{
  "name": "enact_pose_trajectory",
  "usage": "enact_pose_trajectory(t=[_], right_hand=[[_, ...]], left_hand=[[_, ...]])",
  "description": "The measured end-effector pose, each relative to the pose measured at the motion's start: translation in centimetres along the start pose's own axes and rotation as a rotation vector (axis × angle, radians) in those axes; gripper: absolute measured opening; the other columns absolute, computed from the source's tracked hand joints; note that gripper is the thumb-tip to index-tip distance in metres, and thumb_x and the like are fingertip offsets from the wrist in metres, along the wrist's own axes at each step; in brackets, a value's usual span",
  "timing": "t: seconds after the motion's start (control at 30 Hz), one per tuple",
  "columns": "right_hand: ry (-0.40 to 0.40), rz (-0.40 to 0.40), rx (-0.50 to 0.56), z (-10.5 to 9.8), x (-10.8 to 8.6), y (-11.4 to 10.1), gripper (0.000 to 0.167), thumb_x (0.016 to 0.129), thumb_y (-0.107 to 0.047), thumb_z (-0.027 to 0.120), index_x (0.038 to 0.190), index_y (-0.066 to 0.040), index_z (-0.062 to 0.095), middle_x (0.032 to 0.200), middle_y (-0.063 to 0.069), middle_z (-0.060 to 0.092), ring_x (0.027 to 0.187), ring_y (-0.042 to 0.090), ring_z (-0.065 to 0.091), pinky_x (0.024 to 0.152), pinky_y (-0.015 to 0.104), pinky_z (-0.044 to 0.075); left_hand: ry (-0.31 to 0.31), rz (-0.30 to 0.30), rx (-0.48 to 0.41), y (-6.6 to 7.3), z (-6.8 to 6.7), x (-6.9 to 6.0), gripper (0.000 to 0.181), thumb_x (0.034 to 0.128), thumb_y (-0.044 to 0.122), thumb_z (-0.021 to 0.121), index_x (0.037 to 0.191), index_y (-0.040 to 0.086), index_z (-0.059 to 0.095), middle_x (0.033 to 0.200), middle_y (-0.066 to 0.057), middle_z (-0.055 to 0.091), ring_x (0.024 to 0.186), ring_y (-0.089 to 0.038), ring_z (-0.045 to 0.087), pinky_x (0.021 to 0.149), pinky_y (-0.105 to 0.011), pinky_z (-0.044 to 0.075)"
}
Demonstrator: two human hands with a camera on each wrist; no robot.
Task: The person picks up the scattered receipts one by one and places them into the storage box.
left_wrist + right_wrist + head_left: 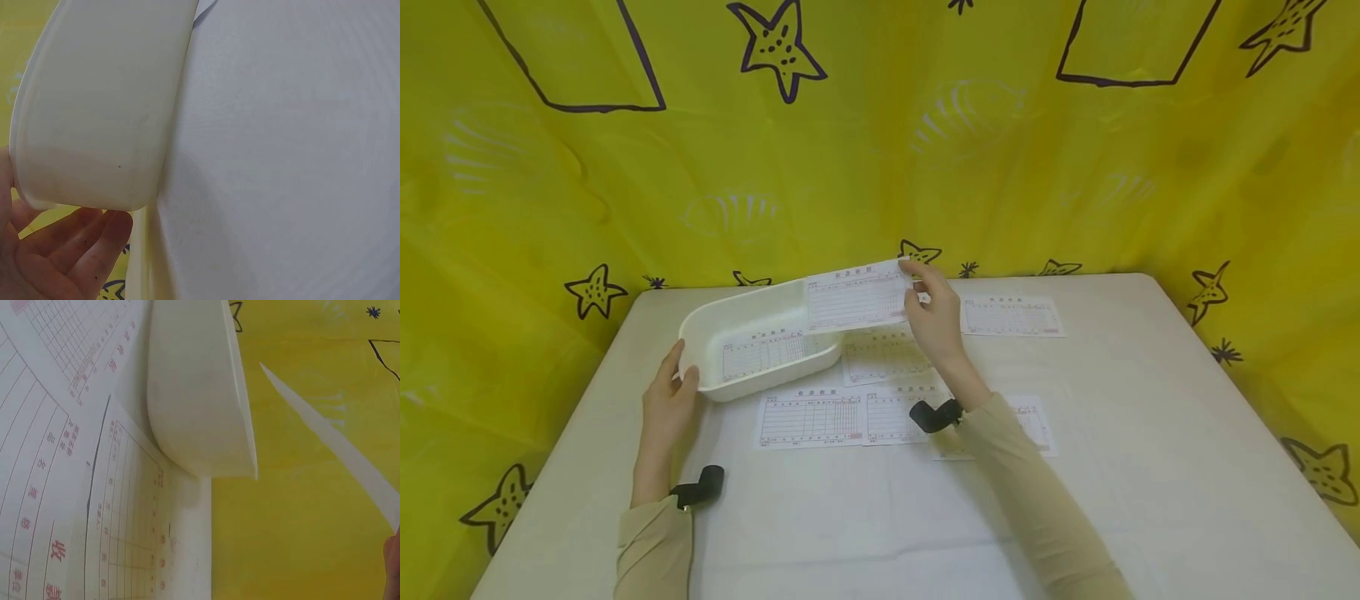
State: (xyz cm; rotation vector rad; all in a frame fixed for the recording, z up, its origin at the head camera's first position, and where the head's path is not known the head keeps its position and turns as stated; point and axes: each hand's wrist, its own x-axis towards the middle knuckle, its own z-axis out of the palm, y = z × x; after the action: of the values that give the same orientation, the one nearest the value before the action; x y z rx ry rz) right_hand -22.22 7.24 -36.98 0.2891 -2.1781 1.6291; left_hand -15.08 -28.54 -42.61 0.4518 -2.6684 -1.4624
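A white plastic basin (760,387) stands at the back left, with a printed receipt form (760,354) lying inside it. My left hand (667,404) grips the basin's left end; in the left wrist view its fingers (100,250) touch the outer end wall. My right hand (936,321) pinches another receipt form (857,296) by its right edge, above the basin's right end. Seen from the right wrist, that held sheet (331,440) appears nearly edge-on, apart from the basin wall (194,387).
Several more receipt forms lie on the white tabletop (850,525): one form (811,419) in front of the basin, another (887,358) by its right end, and one (1015,317) at the back right. A yellow patterned curtain (865,167) hangs behind the table.
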Motion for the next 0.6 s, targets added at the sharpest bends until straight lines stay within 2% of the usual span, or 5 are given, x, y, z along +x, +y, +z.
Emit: enact_pose_trajectory(t=[0.3, 0.6], right_hand=[[-0.102, -0.069, -0.024, 3.7, 0.4, -0.4, 0.042, 0.087, 0.008, 0.047, 0.126, -0.002, 0.060, 0.126, 0.014, 0.060, 0.093, 0.021, 0.054, 0.058, 0.011, 0.041], [-0.218, -0.133, -0.111, 7.2, 0.7, -1.0, 0.040, 0.088, 0.007, 0.047, 0.125, -0.002, 0.060, 0.124, 0.014, 0.061, 0.093, 0.024, 0.058, 0.061, 0.012, 0.043]], left_hand=[[0.004, -0.001, 0.006, -0.2, 0.0, 0.0, 0.057, 0.1012, 0.042, 0.033, 0.154, 0.036, 0.012, 0.163, -0.004, 0.013, 0.142, -0.045, 0.029, 0.113, -0.060, 0.029], [0.005, 0.002, 0.007, -0.2, 0.0, 0.0, 0.057, 0.1013, 0.042, 0.033, 0.154, 0.035, 0.013, 0.163, -0.004, 0.013, 0.142, -0.046, 0.029, 0.114, -0.060, 0.028]])
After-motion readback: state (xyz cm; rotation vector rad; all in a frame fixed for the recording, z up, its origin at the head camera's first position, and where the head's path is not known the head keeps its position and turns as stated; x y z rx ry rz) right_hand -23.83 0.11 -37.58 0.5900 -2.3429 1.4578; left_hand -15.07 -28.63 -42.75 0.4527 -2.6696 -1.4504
